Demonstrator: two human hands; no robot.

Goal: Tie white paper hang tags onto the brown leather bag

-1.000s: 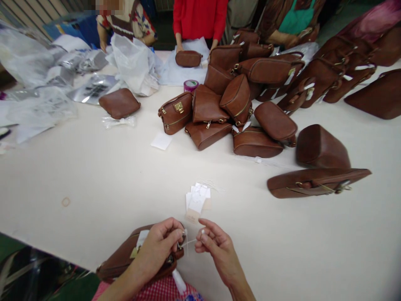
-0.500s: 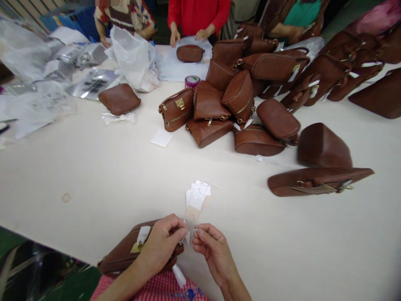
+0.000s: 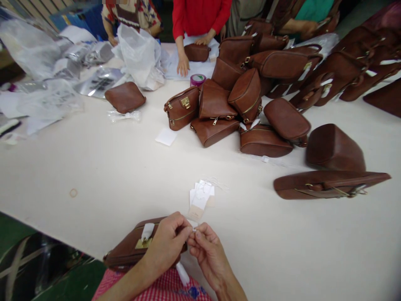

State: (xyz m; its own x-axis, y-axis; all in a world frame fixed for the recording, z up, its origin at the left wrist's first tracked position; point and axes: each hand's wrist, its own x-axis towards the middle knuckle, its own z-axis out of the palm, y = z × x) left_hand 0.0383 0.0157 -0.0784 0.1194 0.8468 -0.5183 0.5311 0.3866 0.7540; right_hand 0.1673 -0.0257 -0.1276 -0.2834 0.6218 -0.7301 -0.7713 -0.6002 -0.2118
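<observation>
A brown leather handbag point(image 3: 125, 244) with a gold clasp and white wrapping on its fittings lies at the table's near edge, against my checked clothing. My left hand point(image 3: 171, 240) is closed in a pinch over the bag's right end. Close beside it, my right hand point(image 3: 209, 253) pinches too. Between the fingertips shows a thin white string point(image 3: 194, 230), its ends hidden by the fingers. A bit of white card appears just behind them. Just beyond my hands lies a small pile of white and beige paper tags point(image 3: 200, 196) with loose strings.
Brown handbags point(image 3: 219, 100) are heaped across the middle and right of the table point(image 3: 109, 167). Clear plastic bags point(image 3: 138, 56) crowd the far left. A purple tape roll point(image 3: 198, 79) stands near the heap. Across the table, a person in a red top point(image 3: 200, 21) handles a brown bag.
My fingertips have come closer together, with less string showing between them. Across the table, the red-sleeved person's hand has reached forward onto the white sheet. The view has shifted slightly.
</observation>
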